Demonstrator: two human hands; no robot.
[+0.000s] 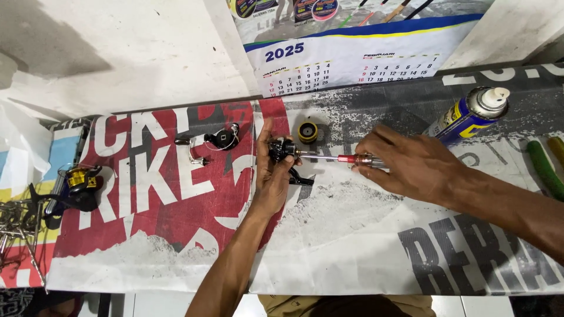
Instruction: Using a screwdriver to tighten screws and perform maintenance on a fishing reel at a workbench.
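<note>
The left hand [271,176] grips a small black fishing reel body [283,149], fingers wrapped around it and holding it just above the table cover. The right hand [411,164] is closed over the handle of a screwdriver [346,158] with a red collar, whose metal shaft runs leftward and meets the reel body at its side. Just behind the reel body sits a round black and yellow spool [307,131]. Left of the hand lies a loose black reel part with a wire bail arm [208,142]. Farther left, near the edge, rests a second reel in black and gold [76,188], and beside it a scatter of metal pieces [17,226]. To the right, a blue and yellow spray can [467,116] lies tilted, with a green handle [545,170] beyond it. The work surface is covered by a printed banner [352,235] in red, grey and white, worn and dusty. Behind it stands a scuffed white wall [129,53] with a wall calendar [352,53] hanging down to the table
</note>
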